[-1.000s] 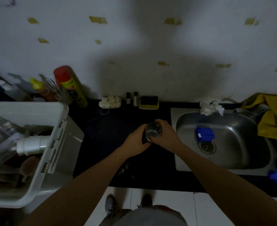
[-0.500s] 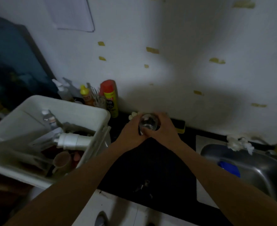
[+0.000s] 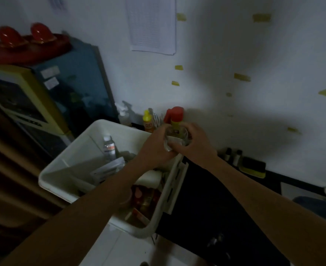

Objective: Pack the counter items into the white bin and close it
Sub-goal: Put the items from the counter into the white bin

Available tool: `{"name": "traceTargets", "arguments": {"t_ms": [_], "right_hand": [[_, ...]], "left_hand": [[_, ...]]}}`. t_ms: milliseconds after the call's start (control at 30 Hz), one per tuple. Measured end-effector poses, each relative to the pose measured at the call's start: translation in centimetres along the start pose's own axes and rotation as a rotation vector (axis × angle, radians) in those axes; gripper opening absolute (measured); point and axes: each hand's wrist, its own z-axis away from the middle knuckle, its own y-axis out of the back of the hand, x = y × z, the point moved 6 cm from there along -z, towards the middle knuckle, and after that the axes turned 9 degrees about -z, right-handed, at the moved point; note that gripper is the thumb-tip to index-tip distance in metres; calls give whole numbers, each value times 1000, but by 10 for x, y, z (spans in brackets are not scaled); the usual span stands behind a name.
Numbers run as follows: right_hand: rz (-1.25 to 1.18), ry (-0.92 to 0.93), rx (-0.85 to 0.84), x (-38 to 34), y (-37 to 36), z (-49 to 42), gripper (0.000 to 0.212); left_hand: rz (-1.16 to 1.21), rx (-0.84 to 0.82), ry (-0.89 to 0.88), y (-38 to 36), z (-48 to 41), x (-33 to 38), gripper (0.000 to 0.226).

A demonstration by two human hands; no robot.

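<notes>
1. The room is dim, with a cold bluish cast; the white wall [image 3: 235, 45] catches the most light.
2. A broad, soft shadow spreads across that wall.
3. The dark surface [image 3: 206, 198] swallows detail.
4. Blur smears the edges, and lines bend toward the frame's sides.

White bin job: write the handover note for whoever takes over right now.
Hands: the left hand and right hand both grip a clear glass, held above the right rim of the white bin.
Done: the bin is open and already holds a clear bottle and other items.
Left: set the glass in. Then pack the red-capped spray can, yellow-capped bottle, two small bottles and sponge from the counter, and close the bin.
</notes>
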Motion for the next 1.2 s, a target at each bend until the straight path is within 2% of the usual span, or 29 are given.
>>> {"name": "traceTargets", "arguments": {"t_ms": [200, 300, 467, 500, 533, 567, 633, 733, 833, 967, 1133, 1200], "right_hand": [[86, -36, -78, -13, -75, -28, 56], [114, -71, -125, -15, -107, -34, 52], [151, -175, -218, -4, -165, -37, 50], [150, -185, -231, -2, -173, -37, 56], [134, -199, -243, 3, -183, -38, 67], [145, -224, -263, 5, -190, -38, 74], [207, -262, -296, 10, -200, -39, 68], [228, -311, -365, 29, -218, -42, 75], [227, -351, -392, 37, -228, -46, 77], [178, -368, -436, 51, -236, -56, 73], [167, -378, -482, 62, -257, -65, 63], [164, -397, -478, 62, -260, -68, 60]], "left_hand": [[-83, -79, 131, 38, 9, -77, 62], [-46, -118, 122, 53, 18, -96, 39], [-15, -187, 151, 77, 42, -128, 36], [3, -189, 174, 78, 44, -137, 33], [-50, -195, 217, 79, 45, -150, 41], [-145, -219, 272, 81, 45, -160, 51], [-346, -266, 347, 81, 51, -183, 61], [-464, -357, 402, 77, 60, -211, 54], [-490, -458, 379, 70, 63, -221, 32], [-473, -483, 440, 63, 64, -237, 36], [-457, -520, 461, 57, 57, -246, 26], [-464, -487, 453, 60, 56, -254, 34]]}}
